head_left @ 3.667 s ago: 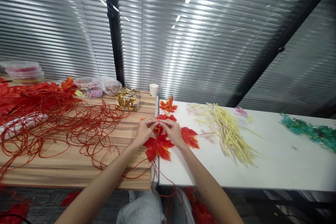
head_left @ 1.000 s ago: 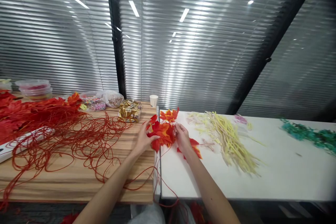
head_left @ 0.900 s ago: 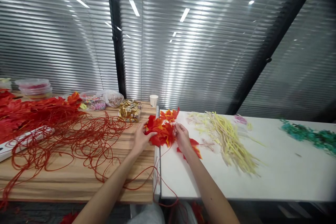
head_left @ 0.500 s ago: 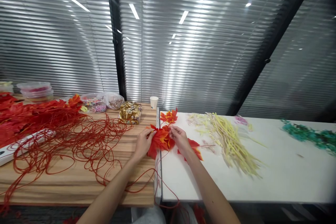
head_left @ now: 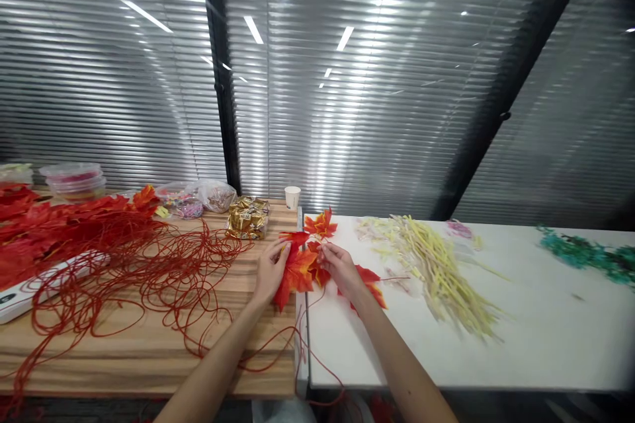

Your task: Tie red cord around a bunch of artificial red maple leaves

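Observation:
Over the seam between the two tables, my left hand (head_left: 271, 271) is closed on a red-orange artificial maple leaf (head_left: 296, 269). My right hand (head_left: 340, 268) pinches beside the same leaves, its fingertips by a thin stem or cord; exactly what it grips is too small to tell. Another maple leaf (head_left: 321, 223) lies just beyond my fingers. One more leaf (head_left: 368, 283) rests on the white table, partly behind my right wrist. A red cord (head_left: 317, 350) loops down from the leaves past the table edge.
Tangled red cords (head_left: 149, 271) and a heap of red leaves (head_left: 59, 218) cover the wooden table's left. A white bar (head_left: 49, 284), gold packet (head_left: 247, 217) and paper cup (head_left: 292, 197) lie there too. Yellow strips (head_left: 436, 271) and green foliage (head_left: 590, 252) lie on the white table (head_left: 536, 337).
The leaf in my left hand has turned and fanned out, its tip now pointing down. My right hand stays close beside it. The view has tilted slightly up.

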Action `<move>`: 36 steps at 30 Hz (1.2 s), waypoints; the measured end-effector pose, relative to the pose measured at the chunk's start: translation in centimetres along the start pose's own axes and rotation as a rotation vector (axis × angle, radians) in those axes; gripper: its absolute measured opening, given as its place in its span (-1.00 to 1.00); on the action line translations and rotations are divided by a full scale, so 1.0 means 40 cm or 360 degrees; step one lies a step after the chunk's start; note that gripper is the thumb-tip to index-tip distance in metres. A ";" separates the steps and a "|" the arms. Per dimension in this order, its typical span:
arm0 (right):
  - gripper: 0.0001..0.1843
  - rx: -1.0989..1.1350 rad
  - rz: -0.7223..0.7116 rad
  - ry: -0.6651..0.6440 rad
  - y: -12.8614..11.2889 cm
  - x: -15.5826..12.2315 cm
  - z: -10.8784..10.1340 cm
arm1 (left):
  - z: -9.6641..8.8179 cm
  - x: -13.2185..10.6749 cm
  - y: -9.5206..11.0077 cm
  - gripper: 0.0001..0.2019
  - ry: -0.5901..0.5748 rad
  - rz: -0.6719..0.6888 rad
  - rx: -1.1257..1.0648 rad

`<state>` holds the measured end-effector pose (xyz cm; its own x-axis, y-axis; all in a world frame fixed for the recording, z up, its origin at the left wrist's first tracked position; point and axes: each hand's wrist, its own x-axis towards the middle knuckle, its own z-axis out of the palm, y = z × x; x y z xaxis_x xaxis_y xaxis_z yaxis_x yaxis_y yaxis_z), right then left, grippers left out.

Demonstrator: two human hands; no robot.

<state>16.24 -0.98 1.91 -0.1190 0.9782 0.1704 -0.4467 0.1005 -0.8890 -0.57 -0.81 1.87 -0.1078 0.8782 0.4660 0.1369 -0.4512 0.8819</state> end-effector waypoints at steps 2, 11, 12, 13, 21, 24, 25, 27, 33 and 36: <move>-0.80 -0.0009 -0.0006 -0.0035 -0.007 -0.005 0.007 | -0.006 -0.004 0.009 -0.75 0.0047 0.0161 0.0247; -0.77 -0.0111 0.0019 -0.0137 -0.010 -0.013 0.017 | 0.017 -0.007 -0.006 -0.67 -0.0149 -0.0382 -0.0336; -0.77 -0.0118 0.0025 -0.0147 -0.009 -0.014 0.017 | 0.020 -0.007 -0.007 -0.63 -0.0191 -0.0480 -0.0478; -0.78 -0.0126 0.0035 -0.0155 -0.009 -0.014 0.019 | 0.022 -0.007 -0.005 -0.59 -0.0235 -0.0561 -0.0604; -0.78 -0.0332 0.0012 -0.0254 -0.009 -0.025 0.029 | 0.022 -0.003 0.023 -0.57 -0.0258 -0.0668 -0.0825; -0.73 -0.0340 -0.0017 -0.0302 -0.013 -0.026 0.031 | 0.021 -0.002 0.023 -0.59 -0.0227 -0.0544 -0.0581; -0.73 -0.0322 -0.0025 -0.0290 -0.014 -0.026 0.031 | 0.021 -0.003 0.023 -0.60 -0.0212 -0.0500 -0.0501; -0.75 -0.0287 -0.0055 -0.0228 -0.014 -0.023 0.030 | 0.023 -0.006 0.022 -0.59 -0.0188 -0.0439 -0.0385; -0.81 -0.0413 -0.0083 -0.0225 -0.009 -0.022 0.026 | 0.032 -0.016 0.020 -0.47 -0.0378 -0.0449 -0.0440; -0.80 -0.0411 -0.0040 -0.0302 -0.015 -0.029 0.030 | 0.031 -0.016 0.020 -0.41 -0.0495 -0.0494 -0.0530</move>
<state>15.58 -2.39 2.76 -0.2852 0.9258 0.2480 -0.2145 0.1906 -0.9579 0.81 -1.56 2.19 0.2094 0.9608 0.1815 -0.1792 -0.1448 0.9731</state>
